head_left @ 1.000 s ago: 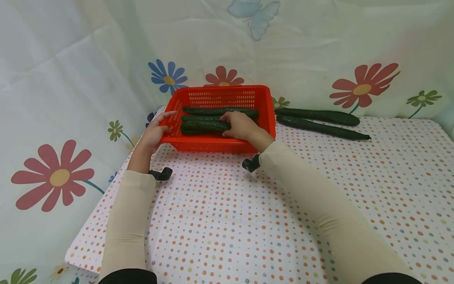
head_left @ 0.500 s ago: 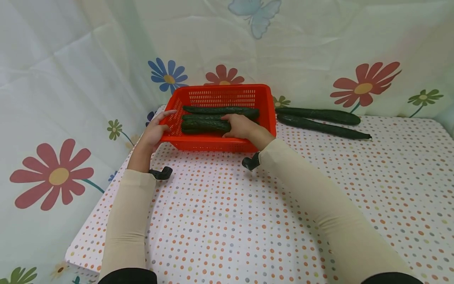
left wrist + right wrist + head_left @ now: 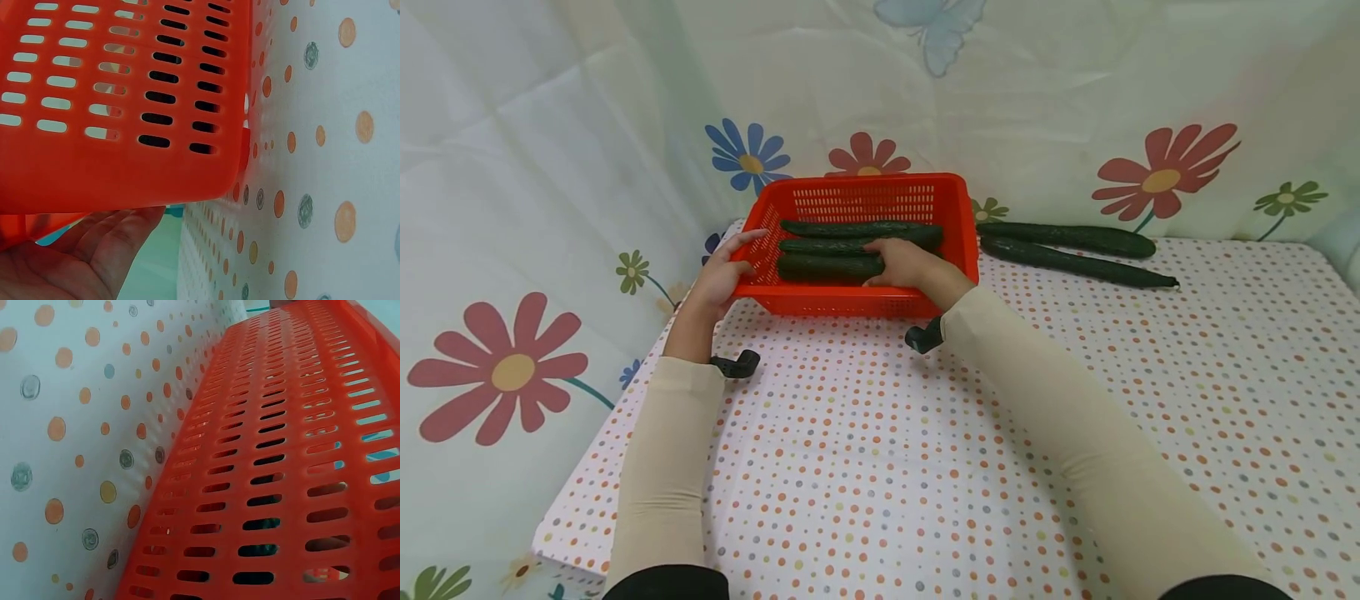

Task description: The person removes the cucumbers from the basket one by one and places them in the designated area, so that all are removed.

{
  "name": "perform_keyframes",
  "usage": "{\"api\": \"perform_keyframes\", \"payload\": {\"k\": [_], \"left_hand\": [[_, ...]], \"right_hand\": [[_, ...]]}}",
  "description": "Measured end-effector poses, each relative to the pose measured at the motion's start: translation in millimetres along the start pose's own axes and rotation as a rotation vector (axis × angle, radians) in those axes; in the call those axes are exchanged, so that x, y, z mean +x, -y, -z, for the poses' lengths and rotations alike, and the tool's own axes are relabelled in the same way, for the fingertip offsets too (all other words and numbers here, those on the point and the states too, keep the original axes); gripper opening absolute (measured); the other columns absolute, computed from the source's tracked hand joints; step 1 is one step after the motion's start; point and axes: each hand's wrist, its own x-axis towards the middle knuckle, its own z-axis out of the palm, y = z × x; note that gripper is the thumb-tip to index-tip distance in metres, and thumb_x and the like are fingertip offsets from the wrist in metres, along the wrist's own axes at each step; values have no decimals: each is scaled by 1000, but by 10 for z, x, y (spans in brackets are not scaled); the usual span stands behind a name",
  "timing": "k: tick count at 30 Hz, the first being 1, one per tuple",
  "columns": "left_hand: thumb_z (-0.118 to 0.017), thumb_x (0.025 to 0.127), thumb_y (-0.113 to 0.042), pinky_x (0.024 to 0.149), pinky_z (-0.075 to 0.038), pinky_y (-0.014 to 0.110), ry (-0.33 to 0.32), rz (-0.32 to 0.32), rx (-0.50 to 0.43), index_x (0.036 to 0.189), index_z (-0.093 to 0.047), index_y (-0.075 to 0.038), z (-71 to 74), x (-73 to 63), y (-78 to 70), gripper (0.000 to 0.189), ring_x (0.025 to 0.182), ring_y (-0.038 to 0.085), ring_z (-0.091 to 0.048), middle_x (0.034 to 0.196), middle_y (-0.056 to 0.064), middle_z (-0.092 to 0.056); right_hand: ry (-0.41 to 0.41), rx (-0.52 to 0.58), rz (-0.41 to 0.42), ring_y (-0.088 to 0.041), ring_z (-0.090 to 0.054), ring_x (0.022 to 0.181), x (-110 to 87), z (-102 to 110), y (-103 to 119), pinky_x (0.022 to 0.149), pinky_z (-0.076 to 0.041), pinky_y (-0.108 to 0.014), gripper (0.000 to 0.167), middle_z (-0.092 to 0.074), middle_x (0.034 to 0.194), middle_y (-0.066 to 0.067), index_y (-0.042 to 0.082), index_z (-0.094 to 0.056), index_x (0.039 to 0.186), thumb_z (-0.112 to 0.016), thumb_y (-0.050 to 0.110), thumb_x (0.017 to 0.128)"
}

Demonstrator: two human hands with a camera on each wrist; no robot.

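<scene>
A red plastic basket (image 3: 865,302) with slotted walls stands at the back of the table, several dark green cucumbers lying lengthwise in it. My left hand (image 3: 718,279) holds its left end, fingers over the rim; in the left wrist view that hand (image 3: 94,256) lies against the basket's end. Reaching over the front rim, my right hand (image 3: 906,267) grips the right part of the front cucumber (image 3: 823,267), thumb on the near side. Behind it lie a middle cucumber (image 3: 820,246) and a back cucumber (image 3: 853,227). In the right wrist view the basket wall (image 3: 269,456) mostly hides this hand.
Two more cucumbers lie right of the basket, a rear one (image 3: 1075,238) and a longer front one (image 3: 1082,265). The table (image 3: 850,450) has a dotted cloth. A flowered curtain (image 3: 1037,100) hangs close behind the basket and along the left side.
The front cucumber under my right hand has shifted slightly and now shows a smoother side. The whole head view has drifted slightly. My left hand keeps its place on the basket.
</scene>
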Motion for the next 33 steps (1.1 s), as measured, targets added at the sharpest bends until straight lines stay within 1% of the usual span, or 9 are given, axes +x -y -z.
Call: {"api": "perform_keyframes", "payload": {"k": [4,7,9,12,19,28,29,30,33], "left_hand": [[-38,96,1,70,-60,24,-6,-1,11,144,-46,-31,-4,0,3,58,132,37,-47,156,9,-33],[-37,96,1,70,-60,23,-10,-5,12,144,-46,-31,-7,2,9,58,130,36,-47,155,9,-34],[-37,96,1,69,-60,23,-8,-6,7,144,-46,-31,-10,4,12,58,129,36,-47,154,9,-35],[-37,96,1,70,-60,23,-2,-7,8,144,-46,-31,-10,9,14,58,130,36,-47,155,9,-34],[-40,96,-1,72,-60,23,-8,-3,17,144,-46,-33,-6,22,22,59,133,35,-45,157,7,-32],[-39,96,0,71,-60,23,-4,-11,14,144,-46,-32,-9,23,26,58,134,36,-46,157,8,-32],[-39,96,0,71,-60,23,-4,-11,14,144,-46,-32,-7,22,27,58,134,36,-46,157,8,-32],[-39,96,0,72,-60,23,-4,-10,15,144,-46,-32,-6,20,28,58,134,36,-46,157,8,-32],[-39,97,0,71,-60,23,-3,-9,13,144,-45,-32,-3,15,26,58,134,36,-45,157,8,-32]], "right_hand": [[49,44,-23,-25,-54,112,2,1,-13,108,-44,-39,51,-53,144,-13,8,-52,141,-64,23,94],[74,71,-23,-22,-52,103,0,-5,-26,95,-47,-33,36,-57,138,-14,5,-63,129,-61,15,94],[90,83,-24,-21,-47,94,1,-11,-36,83,-44,-30,31,-57,137,-15,4,-66,124,-58,10,94],[122,84,-30,-19,-42,88,0,-16,-46,75,-38,-28,30,-57,137,-17,3,-67,122,-56,7,94],[162,80,-54,-21,-45,93,-13,-2,-33,75,-39,-26,34,-59,135,-16,3,-65,125,-57,10,93],[182,66,-42,-18,-39,79,16,-4,-49,61,-31,-25,39,-52,144,-15,6,-63,130,-53,5,93],[179,65,-35,-18,-40,80,20,-5,-53,62,-32,-25,39,-52,144,-15,6,-63,130,-54,5,92],[173,65,-29,-19,-43,84,19,-6,-53,65,-36,-25,40,-52,144,-15,6,-63,131,-55,5,92],[155,66,-7,-22,-52,102,12,-5,-50,83,-49,-28,41,-52,144,-16,5,-61,132,-59,8,91]]}}
